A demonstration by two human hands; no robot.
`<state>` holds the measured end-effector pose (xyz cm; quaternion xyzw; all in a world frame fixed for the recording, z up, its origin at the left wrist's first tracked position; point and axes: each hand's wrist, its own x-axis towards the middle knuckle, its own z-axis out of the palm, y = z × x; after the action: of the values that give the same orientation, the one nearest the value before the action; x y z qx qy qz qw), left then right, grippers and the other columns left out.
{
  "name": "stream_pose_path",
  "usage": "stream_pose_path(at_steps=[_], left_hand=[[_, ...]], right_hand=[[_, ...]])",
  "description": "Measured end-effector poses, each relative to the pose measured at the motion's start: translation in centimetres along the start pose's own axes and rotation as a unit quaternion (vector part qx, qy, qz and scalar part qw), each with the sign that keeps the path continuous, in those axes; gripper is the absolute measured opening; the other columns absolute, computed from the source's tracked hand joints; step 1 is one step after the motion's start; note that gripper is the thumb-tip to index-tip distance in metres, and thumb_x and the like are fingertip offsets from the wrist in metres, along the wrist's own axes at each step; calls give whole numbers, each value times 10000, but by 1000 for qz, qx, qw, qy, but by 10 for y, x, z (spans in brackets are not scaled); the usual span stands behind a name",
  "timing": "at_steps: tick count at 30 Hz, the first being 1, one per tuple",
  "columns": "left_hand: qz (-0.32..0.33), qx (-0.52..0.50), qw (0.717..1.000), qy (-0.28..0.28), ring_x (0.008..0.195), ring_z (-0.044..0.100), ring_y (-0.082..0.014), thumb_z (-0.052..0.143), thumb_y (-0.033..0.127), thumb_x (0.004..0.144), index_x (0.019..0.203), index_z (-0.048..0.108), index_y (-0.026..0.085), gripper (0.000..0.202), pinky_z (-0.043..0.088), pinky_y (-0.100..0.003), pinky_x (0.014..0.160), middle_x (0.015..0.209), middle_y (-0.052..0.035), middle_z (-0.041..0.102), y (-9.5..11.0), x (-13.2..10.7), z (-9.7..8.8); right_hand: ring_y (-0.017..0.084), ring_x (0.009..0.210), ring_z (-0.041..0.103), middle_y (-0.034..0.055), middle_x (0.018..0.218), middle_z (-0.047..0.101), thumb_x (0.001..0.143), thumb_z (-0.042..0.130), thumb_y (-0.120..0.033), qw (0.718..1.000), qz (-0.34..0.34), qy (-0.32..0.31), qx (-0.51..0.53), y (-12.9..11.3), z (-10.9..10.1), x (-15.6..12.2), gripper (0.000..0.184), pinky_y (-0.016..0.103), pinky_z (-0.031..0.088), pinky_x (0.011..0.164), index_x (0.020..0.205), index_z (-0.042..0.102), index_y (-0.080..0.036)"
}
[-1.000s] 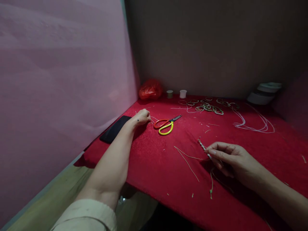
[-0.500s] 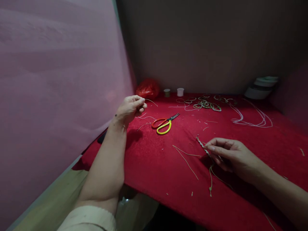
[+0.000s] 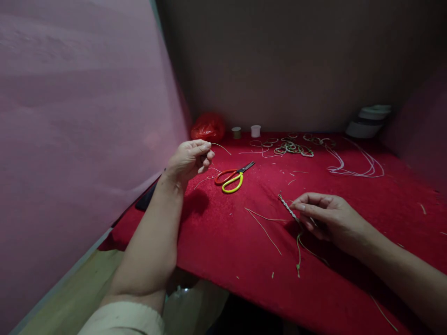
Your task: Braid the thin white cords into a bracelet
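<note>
One faint thread (image 3: 221, 148), braid (image 3: 286, 205) partly under right hand (image 3: 328, 218)

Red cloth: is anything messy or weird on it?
Short thread scraps lie scattered over the red cloth, and a tangle of cords sits at the back. The scissors have one orange and one yellow handle. Nothing looks broken. Left hand pinches a thread; right hand a braided cord.

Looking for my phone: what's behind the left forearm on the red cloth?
A flat black object shows at the red cloth's edge; the left forearm hides most of it.
</note>
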<state>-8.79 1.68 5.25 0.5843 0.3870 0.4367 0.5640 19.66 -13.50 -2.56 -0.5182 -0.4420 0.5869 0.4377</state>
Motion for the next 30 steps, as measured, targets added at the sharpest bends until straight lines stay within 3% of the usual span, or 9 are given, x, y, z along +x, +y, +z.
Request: stream_pose_path(at_steps=[7,14,18,20,23,25,26,28,30], left_hand=[[-22,43,998,-40,370,469,-31,556,173,834,729,491,162,124,251,-174,322,561,38,573,-5,-4,25],[-57,199,974,-88,388,464,-48,536,209,851,749,489,175,117,278,-198,393,552,26,554,-21,-4,50],[48,405,913,-12,534,478,-70,621,156,760,742,563,157,61,342,-205,512,654,0,574,-30,-2,56],[105,418,902,-3,592,477,-77,669,164,719,770,611,153,78,356,-197,540,724,-9,592,-28,-9,63],[-32,278,942,-184,420,413,-62,576,301,828,755,638,152,177,303,-187,422,509,31,495,-18,-32,83],[-150,221,910,-317,374,450,-59,610,326,806,653,616,142,240,301,-181,377,521,2,557,-15,-50,99],[-202,193,889,-362,352,455,-59,620,354,804,701,636,141,237,286,-176,351,544,-6,585,-17,-59,107],[-270,119,875,-384,310,431,-59,564,475,838,790,647,133,355,234,-168,304,527,-13,591,-27,-70,119],[-324,-12,874,-361,277,406,-68,476,542,871,855,640,134,440,230,-180,271,520,-11,593,-42,-73,128]], right_hand=[[37,303,341,-42,425,500,715,728,-429,1000,-1,4,18,-5,1,0,294,188,179,321,679,588,-174],[35,291,328,-47,409,497,741,712,-398,999,-10,-6,36,-3,0,1,255,186,171,313,692,599,-175],[36,294,320,-55,399,487,717,730,-379,996,-14,1,83,-4,-2,2,232,173,178,307,753,625,-175],[38,300,329,-57,403,488,718,733,-359,994,-20,4,110,-4,-2,2,221,166,198,308,785,635,-173],[44,312,378,-53,421,513,742,723,-342,989,-37,-2,145,-5,-2,2,203,154,239,312,818,639,-173],[50,323,421,-47,441,542,749,723,-343,985,-48,-11,163,-6,-1,2,202,143,264,316,825,636,-177],[53,328,440,-44,451,555,748,726,-341,984,-52,-15,172,-7,0,1,201,138,275,316,824,636,-178],[56,331,462,-40,468,576,745,730,-336,980,-58,-28,190,-8,1,0,198,132,296,316,822,638,-178],[61,330,477,-34,478,592,746,731,-332,975,-61,-47,208,-8,3,-1,195,130,310,313,823,640,-178]])
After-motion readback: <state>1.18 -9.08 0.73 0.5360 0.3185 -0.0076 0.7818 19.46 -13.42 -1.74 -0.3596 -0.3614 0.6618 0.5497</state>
